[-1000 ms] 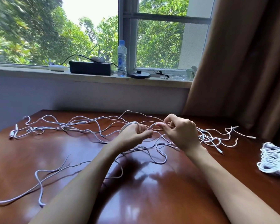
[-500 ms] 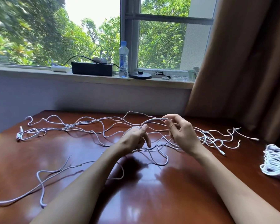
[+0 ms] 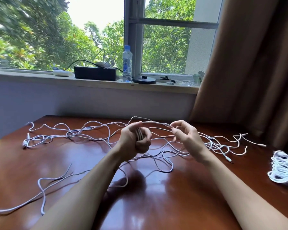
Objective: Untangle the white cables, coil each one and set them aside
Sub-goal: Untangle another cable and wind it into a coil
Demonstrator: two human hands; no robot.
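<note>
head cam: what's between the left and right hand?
Head view: a stretch of white cable spans the gap, gripped by the left hand, pinched by the right hand; tangled cables lie on the table below.

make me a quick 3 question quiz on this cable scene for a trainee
1. True or false: the right hand pinches a white cable that runs across to the left hand.
2. Where does the pile of coiled cables lie? A on the floor; B at the right edge of the table; C in the person's lap.
3. What stands on the windowsill just right of the black box?
Key: 1 true; 2 B; 3 a water bottle.
</note>
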